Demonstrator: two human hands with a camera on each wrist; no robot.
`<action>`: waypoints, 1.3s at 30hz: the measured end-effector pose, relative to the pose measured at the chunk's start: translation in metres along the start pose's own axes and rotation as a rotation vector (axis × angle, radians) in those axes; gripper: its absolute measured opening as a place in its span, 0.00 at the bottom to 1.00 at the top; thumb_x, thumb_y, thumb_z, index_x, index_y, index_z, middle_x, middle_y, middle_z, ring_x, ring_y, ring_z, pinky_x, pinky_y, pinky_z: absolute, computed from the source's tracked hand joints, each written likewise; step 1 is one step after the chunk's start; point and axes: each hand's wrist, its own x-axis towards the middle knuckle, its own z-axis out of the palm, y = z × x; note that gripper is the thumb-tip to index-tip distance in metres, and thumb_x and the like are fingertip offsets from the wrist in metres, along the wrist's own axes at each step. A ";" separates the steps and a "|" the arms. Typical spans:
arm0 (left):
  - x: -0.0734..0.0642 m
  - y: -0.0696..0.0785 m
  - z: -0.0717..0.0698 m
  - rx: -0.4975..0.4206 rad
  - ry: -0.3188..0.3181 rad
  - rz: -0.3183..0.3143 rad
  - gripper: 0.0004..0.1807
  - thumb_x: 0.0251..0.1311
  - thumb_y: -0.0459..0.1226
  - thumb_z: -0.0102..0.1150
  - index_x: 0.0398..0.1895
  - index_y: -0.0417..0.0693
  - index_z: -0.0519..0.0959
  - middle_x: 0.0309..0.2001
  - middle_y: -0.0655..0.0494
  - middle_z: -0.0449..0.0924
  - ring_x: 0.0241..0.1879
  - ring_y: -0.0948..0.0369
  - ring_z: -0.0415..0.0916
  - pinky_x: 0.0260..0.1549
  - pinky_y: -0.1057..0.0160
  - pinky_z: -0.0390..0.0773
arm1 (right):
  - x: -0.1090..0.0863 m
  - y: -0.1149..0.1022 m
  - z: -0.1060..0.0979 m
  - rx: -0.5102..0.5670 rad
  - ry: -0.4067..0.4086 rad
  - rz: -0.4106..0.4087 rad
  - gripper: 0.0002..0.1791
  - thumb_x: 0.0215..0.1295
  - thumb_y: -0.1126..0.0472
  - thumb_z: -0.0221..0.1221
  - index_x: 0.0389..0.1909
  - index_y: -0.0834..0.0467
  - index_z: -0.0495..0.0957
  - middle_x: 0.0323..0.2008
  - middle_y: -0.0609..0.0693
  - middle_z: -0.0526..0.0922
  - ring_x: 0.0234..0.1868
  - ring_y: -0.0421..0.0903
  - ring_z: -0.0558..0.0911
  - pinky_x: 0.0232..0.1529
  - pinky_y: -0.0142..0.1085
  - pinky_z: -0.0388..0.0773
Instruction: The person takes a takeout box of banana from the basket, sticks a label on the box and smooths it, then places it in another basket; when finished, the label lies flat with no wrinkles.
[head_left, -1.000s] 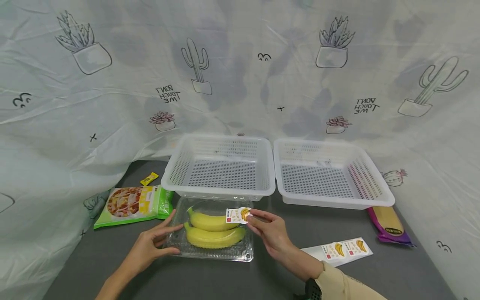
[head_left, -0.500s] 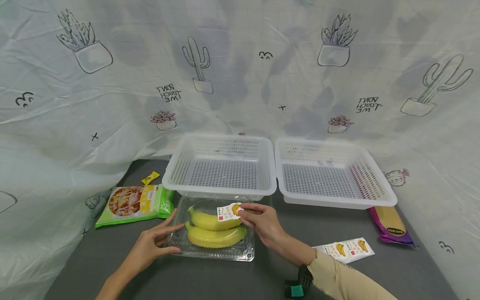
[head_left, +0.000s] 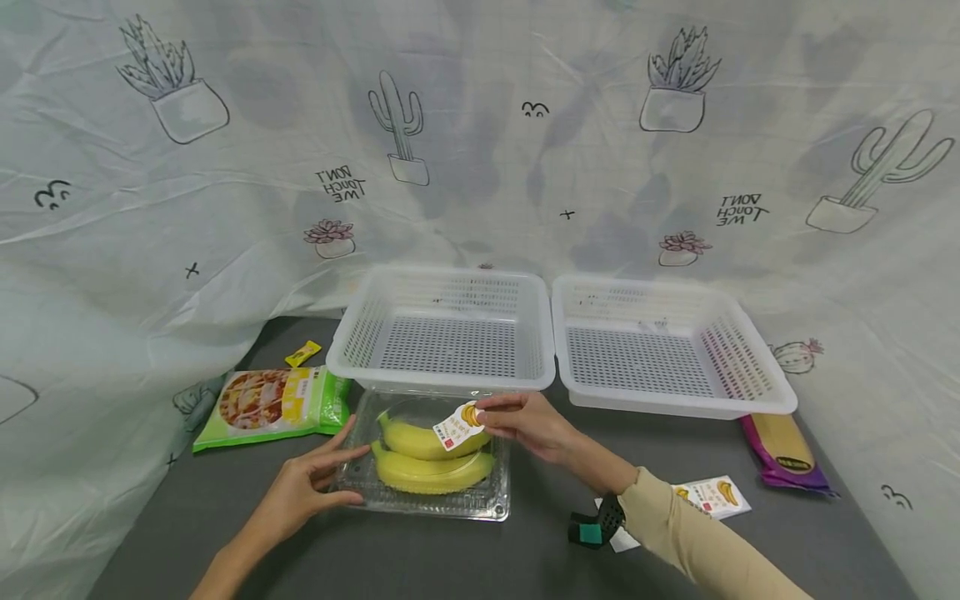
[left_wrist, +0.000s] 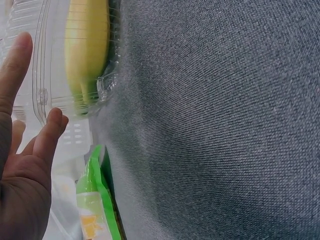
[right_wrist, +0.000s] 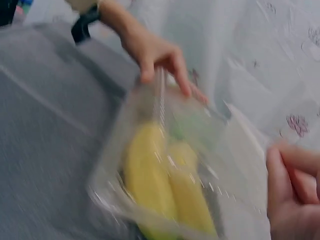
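Observation:
A clear plastic clamshell box (head_left: 495,504) with two yellow bananas (head_left: 435,475) in it lies on the grey table. At its left side is my left hand (head_left: 303,487), thumb and fingers spread and touching the box's edge; the left wrist view shows these fingers (left_wrist: 50,131) against the clear wall. My right hand (head_left: 534,425) pinches one end of a white banana-print sticker (head_left: 457,429) between thumb and fingers. The sticker slants over the right part of the lid, overlapping the upper banana. Blurred in the right wrist view, the sticker (right_wrist: 245,160) shows its plain side.
Two white perforated baskets, a left one (head_left: 441,382) and a right one (head_left: 678,405), stand behind the box. A green food bag (head_left: 262,404) and a small yellow packet (head_left: 303,353) lie left. A sticker sheet (head_left: 720,497), partly under my right sleeve, and a purple-edged pack (head_left: 787,454) lie right.
My right hand has moved left and slightly away from me, and the sticker has turned from nearly level to slanted. My left hand stays at the box.

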 end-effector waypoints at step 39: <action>-0.001 -0.001 0.001 -0.014 0.012 0.004 0.36 0.40 0.36 0.76 0.59 0.44 0.78 0.73 0.44 0.53 0.62 0.41 0.64 0.44 0.62 0.80 | 0.061 -0.011 0.009 -0.710 -0.434 -0.267 0.13 0.58 0.70 0.65 0.45 0.66 0.83 0.44 0.57 0.84 0.43 0.44 0.82 0.44 0.37 0.80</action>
